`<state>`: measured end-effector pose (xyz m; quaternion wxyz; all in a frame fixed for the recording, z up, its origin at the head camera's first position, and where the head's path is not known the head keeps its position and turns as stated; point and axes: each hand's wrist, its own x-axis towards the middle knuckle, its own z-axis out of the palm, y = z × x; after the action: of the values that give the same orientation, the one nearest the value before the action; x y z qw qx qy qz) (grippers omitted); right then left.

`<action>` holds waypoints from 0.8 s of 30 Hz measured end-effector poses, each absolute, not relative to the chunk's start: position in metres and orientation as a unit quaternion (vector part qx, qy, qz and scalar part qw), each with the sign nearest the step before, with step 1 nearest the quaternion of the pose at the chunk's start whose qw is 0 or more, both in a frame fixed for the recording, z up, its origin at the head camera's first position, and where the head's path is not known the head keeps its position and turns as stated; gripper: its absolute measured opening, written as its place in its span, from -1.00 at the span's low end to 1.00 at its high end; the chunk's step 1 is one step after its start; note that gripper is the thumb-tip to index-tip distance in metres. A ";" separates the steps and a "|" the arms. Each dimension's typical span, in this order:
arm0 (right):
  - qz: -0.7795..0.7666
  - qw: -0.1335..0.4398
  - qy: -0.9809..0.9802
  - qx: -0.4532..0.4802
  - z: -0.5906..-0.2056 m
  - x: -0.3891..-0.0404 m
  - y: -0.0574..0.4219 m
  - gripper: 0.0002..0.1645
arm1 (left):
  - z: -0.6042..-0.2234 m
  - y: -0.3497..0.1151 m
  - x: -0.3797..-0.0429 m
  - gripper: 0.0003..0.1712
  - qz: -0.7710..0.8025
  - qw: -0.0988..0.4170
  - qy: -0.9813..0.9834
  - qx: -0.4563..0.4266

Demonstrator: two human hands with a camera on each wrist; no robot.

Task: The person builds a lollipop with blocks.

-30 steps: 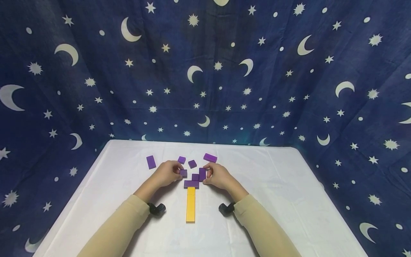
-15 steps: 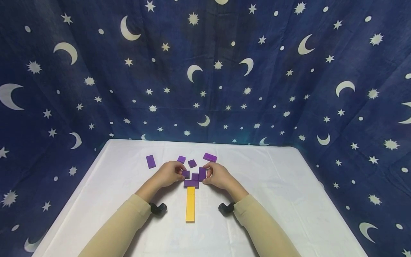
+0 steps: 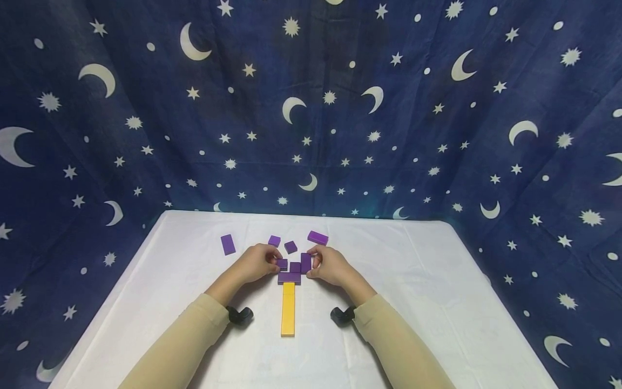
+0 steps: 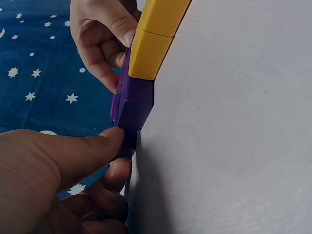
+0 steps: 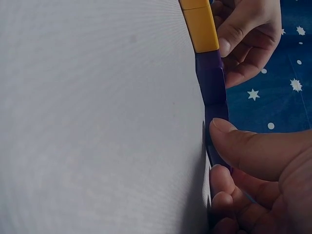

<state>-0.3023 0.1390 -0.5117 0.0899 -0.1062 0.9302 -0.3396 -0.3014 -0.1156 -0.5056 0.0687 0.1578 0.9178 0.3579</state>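
Note:
Between thumb and fingers, my left hand pinches a small purple block, close to the left of a purple square block. My right hand grips the right side of an oblong purple block, which lies against that square. Below them a purple crosswise block meets the top of a column of yellow blocks. In the left wrist view the left thumb hides part of the purple block. The right wrist view has the right thumb pressing on dark purple.
Beyond the hands lie loose purple pieces: an oblong block at left, two small blocks in the middle, and another oblong block at right. A white cloth covers the table; a starry blue curtain hangs behind.
My left hand has shifted slightly right and toward me, bringing its small purple block closer to the purple square. The right hand stays at the oblong block.

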 end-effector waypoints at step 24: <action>-0.344 0.097 0.928 -0.103 -0.512 -0.302 0.140 -0.25 | -0.504 -0.111 -0.299 -0.88 0.346 0.069 0.923 0.156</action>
<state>-0.3022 0.1396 -0.5116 0.0967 -0.1032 0.9282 -0.3441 -0.2987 -0.1110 -0.5038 0.0691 0.1556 0.9226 0.3462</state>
